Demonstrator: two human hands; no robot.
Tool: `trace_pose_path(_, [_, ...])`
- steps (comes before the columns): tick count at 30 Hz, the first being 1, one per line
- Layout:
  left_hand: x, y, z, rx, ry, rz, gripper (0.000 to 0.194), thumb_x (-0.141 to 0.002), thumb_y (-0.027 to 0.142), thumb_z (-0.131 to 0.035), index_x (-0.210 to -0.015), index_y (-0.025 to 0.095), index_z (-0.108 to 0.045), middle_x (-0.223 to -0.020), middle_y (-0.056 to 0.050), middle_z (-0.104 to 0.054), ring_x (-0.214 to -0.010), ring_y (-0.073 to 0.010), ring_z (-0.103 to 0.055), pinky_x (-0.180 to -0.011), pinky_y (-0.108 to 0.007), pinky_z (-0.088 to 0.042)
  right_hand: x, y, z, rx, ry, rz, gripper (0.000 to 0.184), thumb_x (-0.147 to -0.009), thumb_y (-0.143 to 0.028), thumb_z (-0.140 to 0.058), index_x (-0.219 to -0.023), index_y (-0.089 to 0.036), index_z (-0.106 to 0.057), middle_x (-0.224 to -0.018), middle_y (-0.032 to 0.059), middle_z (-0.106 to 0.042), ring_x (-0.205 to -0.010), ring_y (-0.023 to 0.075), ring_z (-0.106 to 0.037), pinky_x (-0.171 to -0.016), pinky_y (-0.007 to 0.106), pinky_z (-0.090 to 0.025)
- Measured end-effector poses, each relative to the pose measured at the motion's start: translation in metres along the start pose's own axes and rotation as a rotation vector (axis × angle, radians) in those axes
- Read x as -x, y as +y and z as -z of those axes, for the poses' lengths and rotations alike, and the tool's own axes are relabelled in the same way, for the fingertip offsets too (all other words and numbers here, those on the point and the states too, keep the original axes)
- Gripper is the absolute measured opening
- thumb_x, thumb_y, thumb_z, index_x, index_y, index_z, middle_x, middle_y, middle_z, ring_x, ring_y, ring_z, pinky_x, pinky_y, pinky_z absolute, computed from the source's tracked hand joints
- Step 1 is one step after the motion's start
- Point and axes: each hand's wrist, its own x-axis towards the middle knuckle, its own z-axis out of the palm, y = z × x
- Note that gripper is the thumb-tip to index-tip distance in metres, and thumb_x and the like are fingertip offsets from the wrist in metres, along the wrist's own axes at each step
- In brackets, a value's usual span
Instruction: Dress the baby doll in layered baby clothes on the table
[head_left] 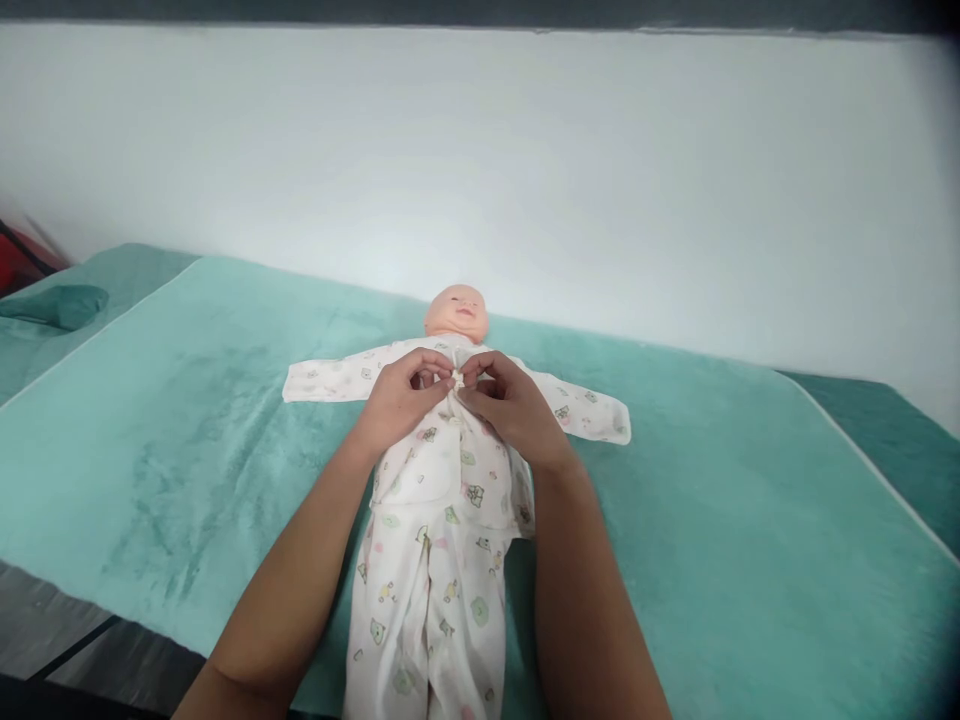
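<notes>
A baby doll (pixel 455 312) lies on its back, dressed in a white printed baby shirt (pixel 420 470) and matching baby pants (pixel 427 610). The shirt's sleeves stretch out to both sides. Over the chest, my left hand (pixel 409 395) pinches the shirt's front edge between thumb and fingertips. From the other side my right hand (pixel 510 400) does the same, its fingertips almost meeting the left ones at the middle seam. A small bit of gathered fabric shows between them. Whatever fastener lies under the fingertips is too small to make out.
A green towel-like cover (pixel 735 540) spreads over the table under the doll. Behind it rises a white wall (pixel 480 160). At the far left is a hole in the cover (pixel 56 305), near a red object (pixel 22 265). Dark floor (pixel 45 610) shows at lower left.
</notes>
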Motion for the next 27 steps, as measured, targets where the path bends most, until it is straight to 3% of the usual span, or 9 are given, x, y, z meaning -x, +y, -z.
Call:
trace_pose_path(4, [-0.001, 0.002, -0.003, -0.095, 0.017, -0.087, 0.013, -0.083, 0.018, -0.061, -0.091, 0.02, -0.072, -0.083, 0.0, -0.057, -0.066, -0.0104, -0.045, -0.065, -0.026, -0.038, -0.003, 0.002, -0.003, -0.05, 0.047, -0.014, 0.023, -0.08, -0.028, -0.062, -0.102, -0.026, -0.056, -0.084, -0.005, -0.047, -0.054, 0.0076, -0.039, -0.044, 0.022, -0.031])
trace_pose_path(7, [0.001, 0.006, 0.002, -0.113, -0.022, -0.128, 0.013, -0.085, 0.019, -0.059, -0.089, 0.02, -0.072, -0.088, -0.001, -0.059, -0.071, -0.0115, -0.048, -0.067, -0.026, -0.039, 0.004, -0.009, -0.004, 0.11, 0.045, -0.017, 0.016, -0.084, -0.032, -0.061, -0.098, -0.025, -0.056, -0.083, -0.0037, -0.051, -0.058, 0.01, -0.043, -0.049, 0.024, -0.034])
trace_pose_path(9, [0.004, 0.012, 0.009, -0.118, -0.1, -0.113, 0.013, -0.088, 0.024, -0.058, -0.089, 0.02, -0.071, -0.085, -0.001, -0.057, -0.072, -0.0124, -0.048, -0.067, -0.026, -0.039, 0.016, -0.024, -0.004, 0.364, 0.058, -0.042, 0.011, -0.088, -0.035, -0.058, -0.089, -0.024, -0.055, -0.079, -0.0018, -0.056, -0.061, 0.0129, -0.047, -0.052, 0.027, -0.033])
trace_pose_path(12, [0.008, 0.021, 0.021, -0.155, -0.271, -0.077, 0.013, -0.089, 0.029, -0.059, -0.085, 0.021, -0.068, -0.082, -0.001, -0.058, -0.072, -0.0132, -0.049, -0.065, -0.027, -0.04, 0.038, -0.047, -0.006, 0.736, -0.01, -0.109, 0.023, -0.093, -0.037, -0.054, -0.076, -0.023, -0.049, -0.069, -0.0005, -0.058, -0.059, 0.0153, -0.047, -0.054, 0.029, -0.028])
trace_pose_path(15, [0.01, 0.027, 0.03, -0.214, -0.446, -0.087, 0.014, -0.087, 0.031, -0.065, -0.078, 0.021, -0.068, -0.085, -0.002, -0.06, -0.079, -0.015, -0.055, -0.068, -0.027, -0.043, 0.053, -0.059, -0.011, 0.915, -0.159, -0.135, 0.026, -0.091, -0.033, -0.058, -0.072, -0.023, -0.044, -0.069, -0.0004, -0.058, -0.056, 0.0151, -0.045, -0.054, 0.03, -0.023])
trace_pose_path(18, [0.009, 0.028, 0.034, -0.223, -0.534, -0.092, 0.012, -0.084, 0.034, -0.07, -0.08, 0.022, -0.073, -0.094, -0.004, -0.061, -0.09, -0.0174, -0.058, -0.074, -0.028, -0.047, 0.053, -0.059, -0.017, 1.007, -0.181, -0.137, 0.025, -0.092, -0.03, -0.057, -0.073, -0.023, -0.042, -0.075, 0.0015, -0.06, -0.059, 0.0153, -0.045, -0.055, 0.031, -0.022])
trace_pose_path(24, [0.007, 0.023, 0.037, -0.153, -0.56, -0.087, 0.015, -0.084, 0.036, -0.071, -0.078, 0.022, -0.072, -0.094, -0.004, -0.059, -0.087, -0.0163, -0.058, -0.077, -0.029, -0.047, 0.044, -0.055, -0.025, 1.038, -0.142, -0.199, 0.024, -0.096, -0.027, -0.046, -0.073, -0.022, -0.04, -0.074, 0.0027, -0.06, -0.058, 0.0154, -0.044, -0.055, 0.031, -0.021])
trace_pose_path(27, [0.008, 0.023, 0.038, -0.061, -0.487, -0.089, 0.018, -0.085, 0.037, -0.071, -0.078, 0.02, -0.07, -0.094, -0.005, -0.061, -0.084, -0.0162, -0.057, -0.075, -0.03, -0.046, 0.043, -0.054, -0.031, 1.067, -0.108, -0.203, 0.028, -0.096, -0.031, -0.048, -0.071, -0.022, -0.039, -0.069, 0.0037, -0.058, -0.056, 0.0152, -0.043, -0.055, 0.031, -0.02])
